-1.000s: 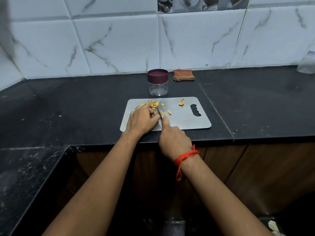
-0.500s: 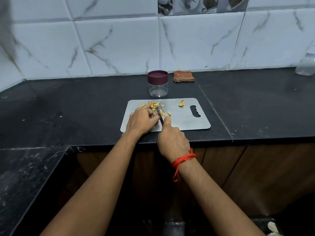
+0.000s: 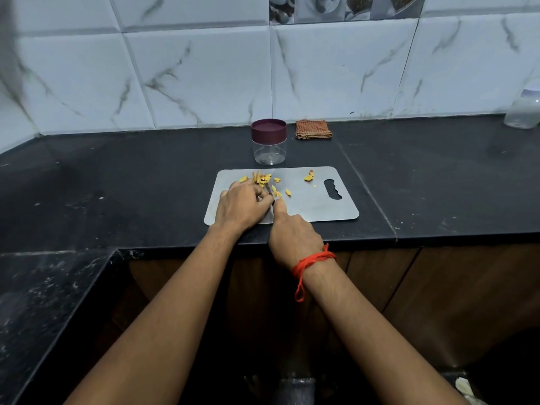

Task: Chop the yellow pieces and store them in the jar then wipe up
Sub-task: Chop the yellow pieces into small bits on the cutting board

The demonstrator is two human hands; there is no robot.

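A steel cutting board (image 3: 315,206) lies on the black counter with yellow pieces (image 3: 261,179) scattered over its far left, and a few more yellow bits (image 3: 309,177) near the handle slot. My left hand (image 3: 241,206) has its fingers curled down on a piece at the board's left. My right hand (image 3: 292,236) grips a knife (image 3: 272,197), index finger along its back; the blade sits between both hands and is mostly hidden. Behind the board stands a clear jar (image 3: 269,142) with its maroon lid on.
A folded orange-brown cloth (image 3: 313,129) lies by the tiled wall, right of the jar. A pale plastic bottle (image 3: 523,111) stands at the far right. The counter's front edge runs just below the board, and a lower black surface (image 3: 43,302) extends at the left.
Both hands stay at the same spot on the board; the right hand and knife shift only slightly. The pieces lie as before.
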